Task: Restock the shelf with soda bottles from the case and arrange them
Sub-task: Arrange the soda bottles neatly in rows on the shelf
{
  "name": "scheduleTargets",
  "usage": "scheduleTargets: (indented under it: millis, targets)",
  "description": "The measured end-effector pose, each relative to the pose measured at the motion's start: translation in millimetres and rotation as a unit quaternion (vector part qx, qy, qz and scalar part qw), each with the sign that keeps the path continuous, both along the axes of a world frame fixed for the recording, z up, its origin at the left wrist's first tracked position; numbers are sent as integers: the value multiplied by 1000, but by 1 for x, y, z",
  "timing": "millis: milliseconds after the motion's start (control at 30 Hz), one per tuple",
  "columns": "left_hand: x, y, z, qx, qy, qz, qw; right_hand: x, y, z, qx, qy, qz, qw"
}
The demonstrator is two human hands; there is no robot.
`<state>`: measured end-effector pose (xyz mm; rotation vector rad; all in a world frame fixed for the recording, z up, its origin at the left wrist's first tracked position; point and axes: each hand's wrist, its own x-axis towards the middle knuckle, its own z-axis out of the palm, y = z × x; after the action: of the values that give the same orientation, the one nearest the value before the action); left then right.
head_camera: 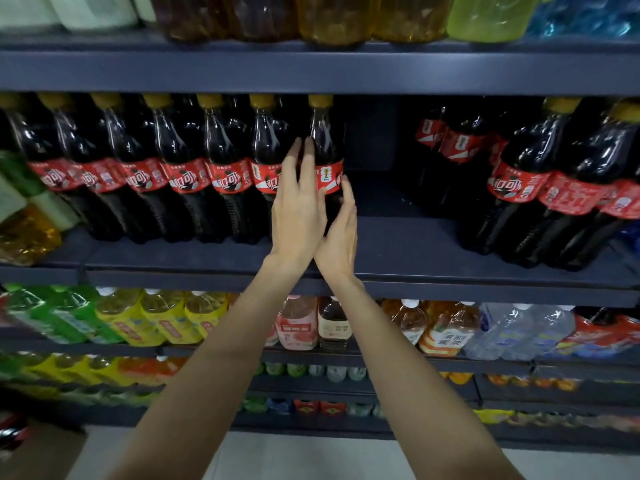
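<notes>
Both arms reach up to the mid shelf, forearms nearly crossing at the wrists. Left hand lies flat w/ fingers straight on the cola bottle at the row's right end; right hand cups its lower side, grip loose, fingers relaxed.

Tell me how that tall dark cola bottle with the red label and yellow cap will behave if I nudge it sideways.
The tall dark cola bottle looks full, so it is probably heavy for its size. Tall and narrow, it may tip rather than slide. Its smooth plastic could feel slippery, though the left hand and right hand steady it.
</notes>
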<state>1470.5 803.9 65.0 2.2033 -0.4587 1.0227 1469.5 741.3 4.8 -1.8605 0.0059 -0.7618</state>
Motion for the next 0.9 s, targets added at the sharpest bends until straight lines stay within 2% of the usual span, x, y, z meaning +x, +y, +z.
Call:
scheduleTargets:
  millis: [67, 133, 300, 367, 467, 567, 733, 900]
  targets:
    - [0, 1, -4, 26, -36, 15, 999, -2, -10, -6, 8, -11, 52, 999]
    - [1, 3, -6, 36, -43, 22, 998, 0, -15, -8, 11, -5, 49, 999]
    - [5, 14, -3, 51, -60, 33, 996, 11, -1, 0, -33, 46, -89, 994]
    - [6, 20, -3, 64, -79, 53, 993, 13, 4, 3, -52, 71, -110, 990]
    - [10, 27, -5, 97, -89, 90, 987, 14, 0, 3, -72, 74, -81, 991]
    - [13, 29, -6, 106, -89, 85, 987, 11, -7, -1, -56, 58, -17, 997]
    - [14, 31, -7, 99, -103, 75, 987, 10, -12, -2, -26, 50, -13, 998]
    - [6, 19, -7, 64, -113, 64, 990, 5, -18, 2, -43, 67, 23, 997]
